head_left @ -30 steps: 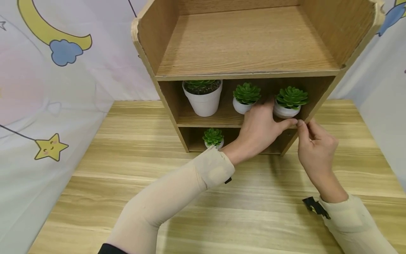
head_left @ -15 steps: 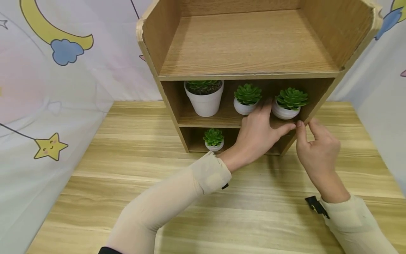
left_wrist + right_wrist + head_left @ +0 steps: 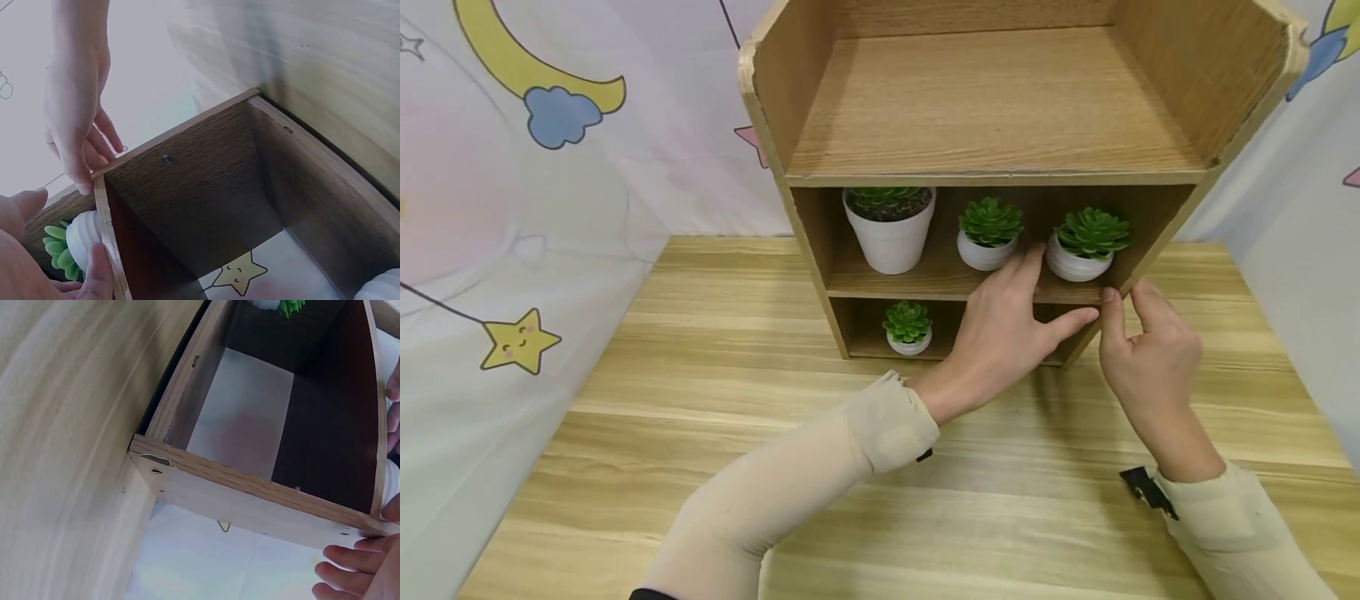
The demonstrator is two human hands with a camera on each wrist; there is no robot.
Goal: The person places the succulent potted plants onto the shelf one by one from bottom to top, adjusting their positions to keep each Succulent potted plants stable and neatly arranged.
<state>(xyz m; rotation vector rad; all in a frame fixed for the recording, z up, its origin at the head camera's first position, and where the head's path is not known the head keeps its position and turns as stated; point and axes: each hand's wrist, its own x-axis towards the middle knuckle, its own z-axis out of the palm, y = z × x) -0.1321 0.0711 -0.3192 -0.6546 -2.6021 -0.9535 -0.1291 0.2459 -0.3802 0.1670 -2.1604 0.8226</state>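
A wooden shelf unit (image 3: 1000,108) stands before me. Its middle level holds a tall white pot with a plant (image 3: 891,242) and two small white-potted succulents, one in the centre (image 3: 988,246) and one at the right (image 3: 1081,257). My left hand (image 3: 1000,333) reaches to the middle board between the small pots, fingers fairly straight and thumb stretched rightward. Its fingertips are near the right pot's base in the left wrist view; contact is unclear. My right hand (image 3: 1153,358) grips the right side panel (image 3: 250,494), thumb at the front edge and fingers outside.
Another small succulent (image 3: 908,329) sits at the left of the lowest level. The unit stands on a wood-grain table (image 3: 700,375). Behind and beside it hangs a pale cloth (image 3: 647,100) printed with moons, stars and clouds.
My left hand has drawn slightly down and back from between the small pots, and its thumb has parted from my right thumb. My right hand stays almost in place.
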